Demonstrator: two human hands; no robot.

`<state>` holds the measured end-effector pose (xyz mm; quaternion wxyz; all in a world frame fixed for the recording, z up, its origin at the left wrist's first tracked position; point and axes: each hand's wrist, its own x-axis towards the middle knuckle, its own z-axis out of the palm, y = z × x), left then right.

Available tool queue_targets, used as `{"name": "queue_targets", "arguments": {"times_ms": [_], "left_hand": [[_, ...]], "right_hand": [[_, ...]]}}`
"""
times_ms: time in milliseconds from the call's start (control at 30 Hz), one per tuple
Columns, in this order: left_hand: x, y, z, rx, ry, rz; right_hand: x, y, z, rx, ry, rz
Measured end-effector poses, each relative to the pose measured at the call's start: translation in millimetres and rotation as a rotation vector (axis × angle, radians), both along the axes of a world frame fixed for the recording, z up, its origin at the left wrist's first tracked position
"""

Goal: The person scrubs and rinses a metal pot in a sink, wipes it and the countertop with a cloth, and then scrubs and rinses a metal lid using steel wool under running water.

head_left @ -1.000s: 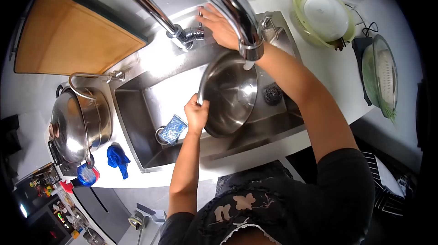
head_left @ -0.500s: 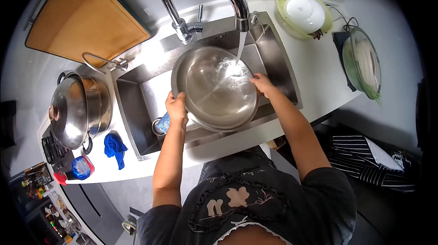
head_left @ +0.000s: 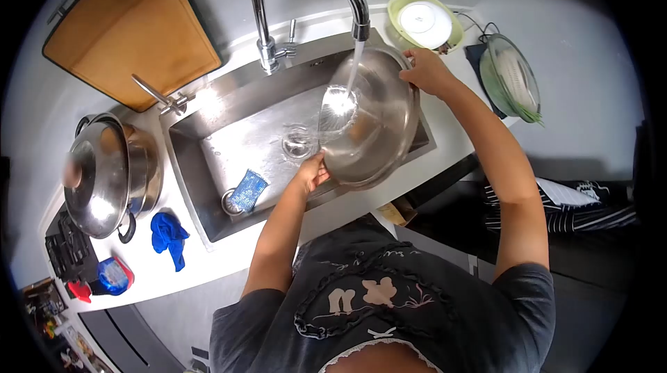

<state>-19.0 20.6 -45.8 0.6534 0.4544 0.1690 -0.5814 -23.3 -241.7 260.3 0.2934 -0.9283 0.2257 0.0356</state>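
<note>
A wide stainless steel basin [head_left: 382, 126] is tilted on its side over the right part of the sink [head_left: 182, 168], its opening facing left. My right hand [head_left: 429, 73] grips its raised upper right rim. At the lower left rim, my left hand [head_left: 313, 173] has its fingers closed on the edge. Water runs from the chrome faucet [head_left: 361, 29] into the tilted basin and spills toward the drain [head_left: 297, 142]. A blue checked sponge [head_left: 248, 191] lies in the sink's lower left corner, left of my left hand.
A lidded steel pot [head_left: 104, 178], a blue cloth [head_left: 169, 239] and a blue-and-red package [head_left: 115, 276] stand on the left counter. An orange cutting board [head_left: 132, 32] leans behind. Right of the sink are a green basin with white dishes [head_left: 425, 24] and a glass-lidded bowl [head_left: 511, 77].
The basin has gone from nearly level to steeply tilted, shifting right, with its right side raised. Both hands moved right with it, the right one upward. The sink floor and drain now show.
</note>
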Motion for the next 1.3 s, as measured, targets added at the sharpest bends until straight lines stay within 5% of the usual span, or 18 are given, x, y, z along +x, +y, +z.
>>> {"name": "queue_targets", "arguments": {"times_ms": [100,133,233,433,500,667,800,967,1167,1200,1300], "left_hand": [[11,-30,-2,-0.059,-0.026,0.072],[13,-32,37,-0.004,-0.042,0.170],[36,-27,39,-0.006,-0.214,0.228],[78,27,105,0.212,-0.864,0.191],[89,44,131,0.273,-1.000,0.143],[86,52,235,0.458,-1.248,0.045],[72,58,276,0.606,-1.264,-0.032],[64,95,250,0.631,-1.333,0.034],[81,100,157,0.520,-1.238,0.278],[77,93,160,0.492,-1.477,0.238],[82,68,121,0.195,-1.164,0.482]], "right_hand": [[-26,1,23,-0.304,-0.121,0.104],[-35,2,30,-0.257,-0.055,0.022],[-55,-24,13,-0.258,-0.145,-0.040],[-57,-86,-147,0.155,-0.137,-0.360],[-47,-57,-174,0.502,-0.050,-0.534],[-18,-9,-267,1.007,0.191,-0.520],[14,31,-281,1.091,0.311,-0.420],[36,31,-269,1.140,0.173,-0.523],[37,-17,-205,0.854,-0.105,-0.358],[34,-23,-190,0.813,-0.129,-0.334],[25,-44,-159,0.641,-0.219,-0.252]]}}
